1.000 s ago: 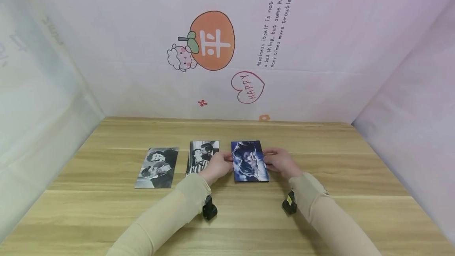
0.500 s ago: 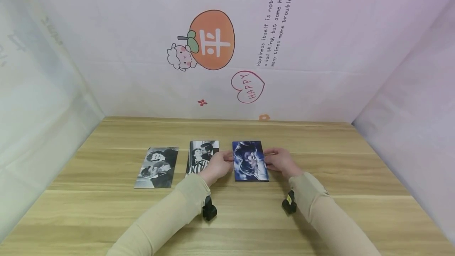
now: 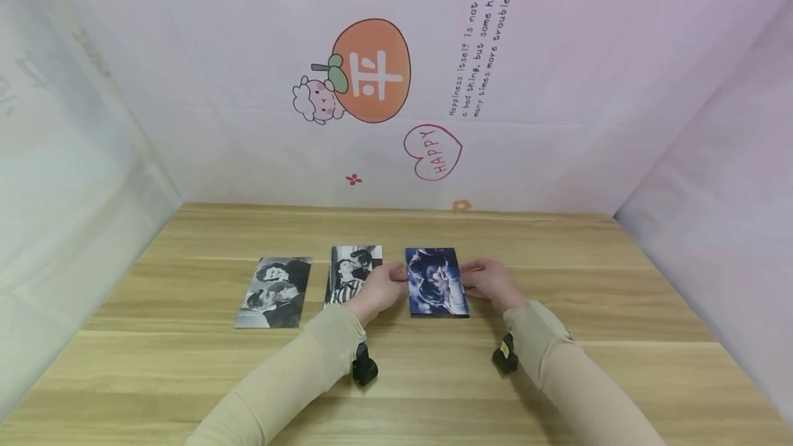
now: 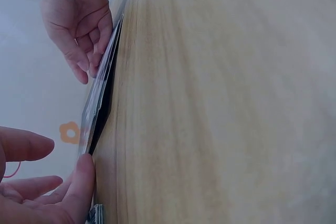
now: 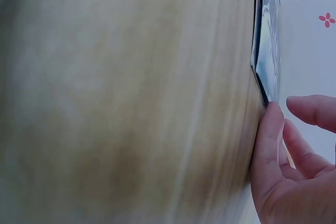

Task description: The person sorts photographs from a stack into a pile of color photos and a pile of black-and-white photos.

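A blue-toned photo card [image 3: 436, 282] tops a thin stack lying on the wooden table, its layered edges [image 4: 102, 90] visible in the left wrist view. From its left side, the left hand [image 3: 379, 289] touches the stack's edge with its fingers, thumb held apart. Opposite it, the right hand [image 3: 489, 282] has its fingers against the right edge, thumb also off the cards. Just left of the left hand lies a black-and-white photo card [image 3: 350, 270], partly covered by that hand. Farther left is another black-and-white photo card [image 3: 275, 294], lying slightly slanted.
The wooden table [image 3: 434, 391] meets a printed white backdrop [image 3: 526, 157] at the rear, with pale cloth walls on both sides. A black wrist camera [image 3: 364, 367] hangs under the left sleeve and another black camera [image 3: 505, 355] under the right.
Between the hands, the blue-toned card has shifted very slightly right and toward the person. Both hands stay almost in place; the two black-and-white cards lie as before.
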A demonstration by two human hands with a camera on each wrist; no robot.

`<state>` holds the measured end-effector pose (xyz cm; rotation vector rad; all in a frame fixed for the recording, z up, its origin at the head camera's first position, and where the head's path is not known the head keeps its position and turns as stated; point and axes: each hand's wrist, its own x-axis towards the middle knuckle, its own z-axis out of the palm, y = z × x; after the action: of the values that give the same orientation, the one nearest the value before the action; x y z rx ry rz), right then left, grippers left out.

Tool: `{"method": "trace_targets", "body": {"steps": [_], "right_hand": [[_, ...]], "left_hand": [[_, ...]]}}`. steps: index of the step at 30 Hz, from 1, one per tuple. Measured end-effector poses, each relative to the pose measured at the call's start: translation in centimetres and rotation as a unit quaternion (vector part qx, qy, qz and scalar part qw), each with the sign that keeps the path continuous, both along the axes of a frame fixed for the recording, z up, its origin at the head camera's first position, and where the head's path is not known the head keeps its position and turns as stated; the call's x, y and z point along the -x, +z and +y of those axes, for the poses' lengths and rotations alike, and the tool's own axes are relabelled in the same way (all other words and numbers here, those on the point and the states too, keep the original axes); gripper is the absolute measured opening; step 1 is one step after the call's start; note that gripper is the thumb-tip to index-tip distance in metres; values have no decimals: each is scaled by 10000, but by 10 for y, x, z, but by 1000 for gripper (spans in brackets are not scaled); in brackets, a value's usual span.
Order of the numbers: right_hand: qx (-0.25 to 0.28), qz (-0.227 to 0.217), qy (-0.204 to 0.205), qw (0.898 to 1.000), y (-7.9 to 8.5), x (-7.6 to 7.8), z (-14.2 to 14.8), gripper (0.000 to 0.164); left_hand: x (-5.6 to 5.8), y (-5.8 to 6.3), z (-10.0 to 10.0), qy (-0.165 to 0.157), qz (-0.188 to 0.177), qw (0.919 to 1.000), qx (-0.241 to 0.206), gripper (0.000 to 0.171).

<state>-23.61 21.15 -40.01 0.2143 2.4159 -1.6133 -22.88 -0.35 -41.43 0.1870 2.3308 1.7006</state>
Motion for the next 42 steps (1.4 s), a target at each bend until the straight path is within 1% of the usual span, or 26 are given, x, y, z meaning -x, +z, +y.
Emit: {"method": "trace_targets", "body": {"steps": [8, 12, 13, 16, 19, 23, 24, 26, 29, 32, 37, 42], "right_hand": [[145, 56, -19, 9999, -2, 0, 0, 38], [222, 28, -64, 9997, -2, 0, 0, 40], [232, 37, -14, 9997, -1, -1, 0, 41], [234, 15, 3, 9997, 3, -3, -1, 43], [-45, 71, 209, 9997, 10, -4, -2, 45], [-398, 108, 355, 9985, 18, -7, -7, 44], [-405, 133, 387, 9983, 18, -8, -8, 43], [-281, 168, 448, 9985, 19, -10, -12, 43], [102, 191, 562, 9982, 17, -14, -19, 42], [478, 108, 568, 9972, 16, -17, -26, 42], [610, 11, 520, 9968, 16, -20, -34, 41], [631, -41, 506, 9967, 13, -19, -40, 38]], "left_hand": [[-2, 2, -4, 52, -20, 9999, 101, 54], [-1, 5, -7, 109, -71, 9999, 72, 52], [-1, 7, -8, 111, -57, 9999, 73, 52], [-1, 11, -12, 80, -60, 9999, -13, 51], [-2, 14, -17, 26, -47, 9999, -118, 51], [-5, 16, -23, -21, 0, 9998, -185, 48], [-6, 16, -24, -29, 19, 9998, -184, 48], [-9, 17, -26, -49, 67, 9999, -144, 47], [-12, 17, -30, -72, 66, 9999, -138, 47], [-14, 15, -35, -38, 42, 9999, -149, 47], [-15, 14, -45, 83, 67, 9999, -86, 45], [-17, 12, -56, 219, 314, 9993, 58, 42]]}}
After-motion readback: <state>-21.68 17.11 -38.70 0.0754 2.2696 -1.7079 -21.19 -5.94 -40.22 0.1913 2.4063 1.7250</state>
